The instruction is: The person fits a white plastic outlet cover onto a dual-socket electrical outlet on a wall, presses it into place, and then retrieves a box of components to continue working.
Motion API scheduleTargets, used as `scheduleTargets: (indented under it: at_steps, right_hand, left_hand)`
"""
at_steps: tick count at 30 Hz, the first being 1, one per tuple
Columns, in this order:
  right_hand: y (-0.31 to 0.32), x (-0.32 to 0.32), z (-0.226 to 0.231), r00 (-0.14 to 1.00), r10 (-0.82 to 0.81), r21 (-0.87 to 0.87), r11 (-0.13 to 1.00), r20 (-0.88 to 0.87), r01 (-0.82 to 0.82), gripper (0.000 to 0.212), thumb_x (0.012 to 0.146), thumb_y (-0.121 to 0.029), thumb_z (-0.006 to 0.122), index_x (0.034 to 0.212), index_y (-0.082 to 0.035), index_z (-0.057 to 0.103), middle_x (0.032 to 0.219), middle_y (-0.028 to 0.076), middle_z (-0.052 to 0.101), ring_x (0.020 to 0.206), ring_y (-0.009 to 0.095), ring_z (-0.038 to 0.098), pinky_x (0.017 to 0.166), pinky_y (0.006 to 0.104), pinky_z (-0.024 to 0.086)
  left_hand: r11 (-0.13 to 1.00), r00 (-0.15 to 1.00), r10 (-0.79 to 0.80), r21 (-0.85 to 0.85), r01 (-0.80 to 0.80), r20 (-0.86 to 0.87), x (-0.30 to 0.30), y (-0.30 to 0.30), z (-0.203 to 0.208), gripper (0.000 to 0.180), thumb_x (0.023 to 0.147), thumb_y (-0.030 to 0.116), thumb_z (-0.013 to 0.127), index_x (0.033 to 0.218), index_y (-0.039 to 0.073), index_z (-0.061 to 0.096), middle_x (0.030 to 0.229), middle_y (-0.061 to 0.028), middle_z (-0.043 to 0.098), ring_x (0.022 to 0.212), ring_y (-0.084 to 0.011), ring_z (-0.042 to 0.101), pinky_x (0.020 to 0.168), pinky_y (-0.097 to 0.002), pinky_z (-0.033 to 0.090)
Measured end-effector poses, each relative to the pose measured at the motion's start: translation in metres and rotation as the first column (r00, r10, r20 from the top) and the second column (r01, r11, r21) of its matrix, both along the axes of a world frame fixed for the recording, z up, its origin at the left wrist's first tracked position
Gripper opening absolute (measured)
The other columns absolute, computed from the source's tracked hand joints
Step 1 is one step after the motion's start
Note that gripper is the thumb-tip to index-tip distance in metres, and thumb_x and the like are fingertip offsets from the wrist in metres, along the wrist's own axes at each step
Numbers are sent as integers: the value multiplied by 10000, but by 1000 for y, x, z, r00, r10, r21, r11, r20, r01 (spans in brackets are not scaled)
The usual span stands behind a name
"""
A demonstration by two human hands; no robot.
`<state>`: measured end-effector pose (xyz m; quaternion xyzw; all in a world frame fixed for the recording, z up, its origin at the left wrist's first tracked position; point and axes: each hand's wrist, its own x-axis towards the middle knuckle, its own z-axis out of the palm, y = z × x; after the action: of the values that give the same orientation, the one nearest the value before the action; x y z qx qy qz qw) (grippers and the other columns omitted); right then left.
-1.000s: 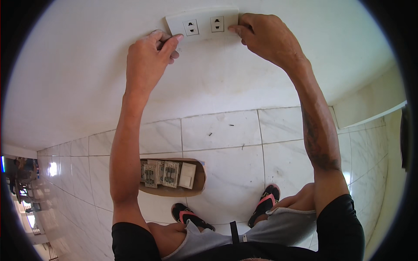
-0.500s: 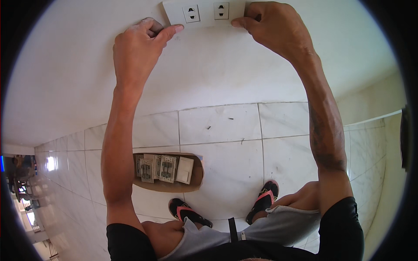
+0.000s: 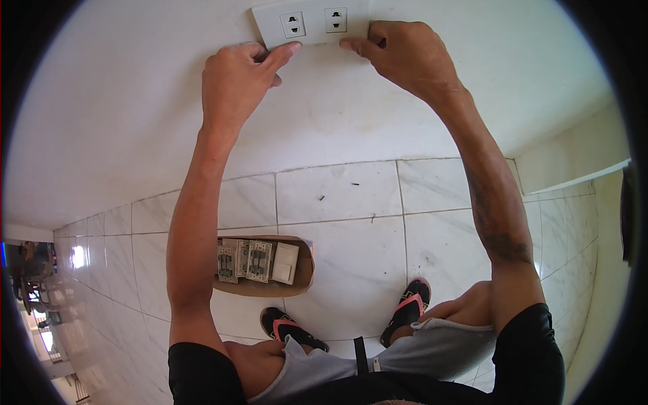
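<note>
A white double wall outlet [image 3: 314, 24] with two sockets sits against the white wall at the top, slightly tilted. My left hand [image 3: 235, 84] is at its lower left corner, thumb laid along the bottom edge and fingers curled by the corner. At the opposite end, my right hand [image 3: 412, 61] pinches the lower right corner, thumb under the bottom edge and fingers at the side. Whatever lies behind the outlet is hidden.
On the tiled floor [image 3: 351, 256] stands an open cardboard box [image 3: 304, 283] holding several switch or socket frames [image 3: 258, 260] and a white switch plate [image 3: 285, 263]. Small dark bits are scattered near the wall. My sandalled feet [image 3: 408, 310] are below.
Both hands have shifted: the left moved right and down along the outlet's corner, the right moved left and down. In the picture the outlet appears a little lower and further left.
</note>
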<state>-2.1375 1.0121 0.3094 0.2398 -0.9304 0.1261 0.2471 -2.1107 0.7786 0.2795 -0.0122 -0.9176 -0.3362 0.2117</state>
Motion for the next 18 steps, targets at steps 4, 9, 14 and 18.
scheduleTargets:
  at_steps: [4, 9, 14, 18]
  right_hand:
    - [-3, 6, 7, 990, -92, -33, 995, 110, 96, 408, 945, -439, 718, 869, -42, 778, 584, 54, 642, 489, 173, 577, 529, 335, 469]
    - [2, -4, -15, 992, -9, -59, 998, -127, 2, 371, 942, -386, 710, 747, -74, 761, 585, 60, 657, 536, 236, 640, 564, 356, 531]
    - [4, -4, 4, 999, 30, -53, 998, 20, -29, 365, 975, -405, 679, 880, -68, 784, 616, 64, 664, 540, 189, 627, 569, 336, 506]
    - [7, -3, 15, 993, -43, -113, 992, 112, 55, 376, 988, -423, 666, 965, -70, 792, 670, 62, 688, 597, 160, 656, 608, 323, 516]
  left_hand:
    - [1000, 999, 25, -4, -25, -23, 3, 1, 0, 532, 869, 532, 766, 708, 28, 716, 575, -58, 673, 547, -112, 657, 577, -251, 490]
    - [996, 999, 52, -69, -53, -13, 3, 2, 5, 543, 854, 570, 764, 683, 56, 732, 561, -50, 679, 474, -118, 596, 530, -284, 477]
    - [999, 998, 36, -20, -37, -56, -2, -2, -2, 531, 859, 541, 775, 667, 50, 713, 576, -57, 691, 497, -115, 628, 546, -264, 488]
    - [999, 999, 1, 37, 1, -43, -3, 1, 0, 520, 861, 526, 783, 694, 37, 724, 583, -61, 695, 528, -116, 663, 561, -258, 501]
